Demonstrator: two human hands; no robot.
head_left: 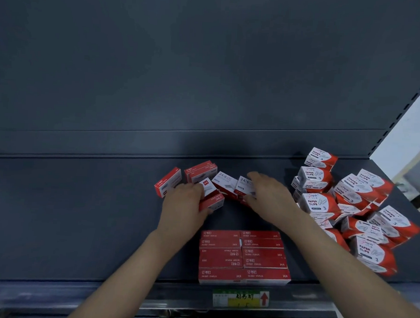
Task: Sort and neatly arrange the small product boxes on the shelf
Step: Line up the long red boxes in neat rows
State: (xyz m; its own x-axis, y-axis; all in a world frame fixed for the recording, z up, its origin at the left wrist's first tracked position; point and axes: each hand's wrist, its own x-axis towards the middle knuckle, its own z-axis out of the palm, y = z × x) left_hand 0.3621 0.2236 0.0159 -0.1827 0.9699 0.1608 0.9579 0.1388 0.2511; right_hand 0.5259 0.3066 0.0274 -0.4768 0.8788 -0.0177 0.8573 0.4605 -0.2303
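Several loose red-and-white staple boxes point(223, 181) lie scattered at the middle of the dark shelf point(79, 212). My left hand point(183, 203) is closed around one or two of them point(211, 202) at the left of the cluster. My right hand point(270, 196) lies on top of the boxes at the right of the cluster, fingers curled over one point(243, 183). A single staple box point(167, 182) lies apart to the left. A neat block of red staple boxes point(244, 255) sits at the shelf's front edge, between my forearms.
A disorderly heap of white-and-red paper clip boxes point(354, 207) fills the right end of the shelf. A yellow-green price label point(240, 298) is on the front rail. The shelf's back panel point(208, 73) rises behind. A slotted upright point(406, 106) bounds the right side.
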